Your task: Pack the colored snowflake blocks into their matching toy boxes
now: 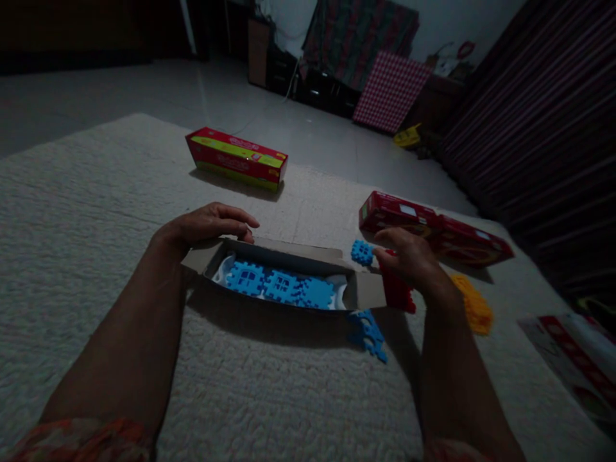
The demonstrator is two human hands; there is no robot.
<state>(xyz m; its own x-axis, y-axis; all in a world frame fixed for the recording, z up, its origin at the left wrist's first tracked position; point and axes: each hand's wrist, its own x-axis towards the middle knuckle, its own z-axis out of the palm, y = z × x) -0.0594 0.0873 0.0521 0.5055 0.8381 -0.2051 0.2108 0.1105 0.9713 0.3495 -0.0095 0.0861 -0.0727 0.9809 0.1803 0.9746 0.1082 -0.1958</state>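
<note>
An open cardboard box (298, 249) lies lengthwise in front of me, its end flaps spread. Inside it, blue interlocking blocks (283, 287), some with window shapes, sit in a row on white plastic. My left hand (214, 221) is at the box's back left corner, fingers stretched loosely along the rim. Beyond the right end, my right hand (409, 256) has a small blue interlocking block (362, 252) at its thumb and fingertips. Red interlocking pieces (398, 292) lie below that hand, partly hidden. More blue pieces (369, 335) lie by the box's front right corner.
A red and yellow box (235, 159) stands on the quilted mat (269, 398) at the back left. Dark red boxes (436, 231) lie behind my right hand. Yellow pieces (472, 305) are right of my forearm, with printed packaging (563, 346) farther right.
</note>
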